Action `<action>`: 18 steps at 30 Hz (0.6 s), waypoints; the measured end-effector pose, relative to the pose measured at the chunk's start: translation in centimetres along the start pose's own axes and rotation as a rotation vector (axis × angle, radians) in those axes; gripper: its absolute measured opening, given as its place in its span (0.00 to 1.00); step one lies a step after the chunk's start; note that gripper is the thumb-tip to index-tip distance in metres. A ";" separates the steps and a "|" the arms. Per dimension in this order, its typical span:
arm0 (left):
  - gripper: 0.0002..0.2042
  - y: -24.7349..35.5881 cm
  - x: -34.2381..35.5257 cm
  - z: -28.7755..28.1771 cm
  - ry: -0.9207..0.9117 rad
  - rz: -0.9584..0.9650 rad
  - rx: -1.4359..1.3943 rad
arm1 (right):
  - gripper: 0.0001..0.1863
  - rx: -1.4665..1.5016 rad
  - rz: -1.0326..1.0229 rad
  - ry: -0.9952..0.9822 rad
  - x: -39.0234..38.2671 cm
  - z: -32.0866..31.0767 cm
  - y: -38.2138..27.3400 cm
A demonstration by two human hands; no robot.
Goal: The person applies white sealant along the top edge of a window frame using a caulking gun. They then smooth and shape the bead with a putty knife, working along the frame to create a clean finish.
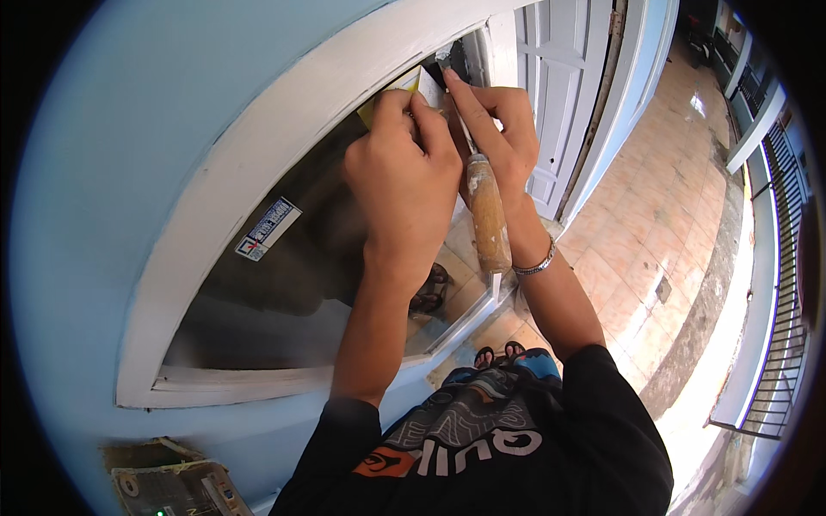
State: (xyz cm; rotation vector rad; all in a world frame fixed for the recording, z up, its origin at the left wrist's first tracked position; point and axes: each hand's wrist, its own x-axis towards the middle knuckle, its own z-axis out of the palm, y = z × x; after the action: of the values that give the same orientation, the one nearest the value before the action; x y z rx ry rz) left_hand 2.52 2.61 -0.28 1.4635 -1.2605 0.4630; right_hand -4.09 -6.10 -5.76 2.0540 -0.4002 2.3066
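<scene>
My left hand [404, 168] is raised to the upper corner of a dark window pane [301, 215], its fingers curled and pinched at a yellow and white sticker [423, 84]. The fingers cover much of that sticker. Beside it my right hand [503, 133] closes round a scraper [488, 215] with a worn, paint-spotted wooden handle pointing down. Along the scraper's thin metal part lies the right index finger. Whitish residue shows around the metal end, up against the glass near the frame. Lower on the pane is a blue and white sticker [268, 228].
A white window frame [206, 189] set in a light blue wall [95, 172] surrounds the glass. Past it stands a white panelled door [559, 86]. A tiled walkway [654, 198] runs along a dark metal railing [779, 284]. At lower left sits a box-like device [176, 490].
</scene>
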 end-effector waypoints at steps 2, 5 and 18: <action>0.08 -0.3 0.0 0.0 -0.023 -0.005 -0.003 | 0.30 -0.048 0.016 -0.015 0.2 0.0 -0.2; 0.08 -0.4 0.0 -0.4 -0.032 0.026 0.000 | 0.26 -0.073 -0.020 0.033 0.8 0.1 -0.1; 0.09 0.1 0.2 -0.7 -0.029 0.035 -0.062 | 0.21 -0.116 -0.057 0.087 1.2 0.5 0.5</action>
State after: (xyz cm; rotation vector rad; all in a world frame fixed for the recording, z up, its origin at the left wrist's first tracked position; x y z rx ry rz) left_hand 2.69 3.11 0.18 1.4023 -1.3139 0.4237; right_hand -3.82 -6.85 -4.58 1.8805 -0.4543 2.2726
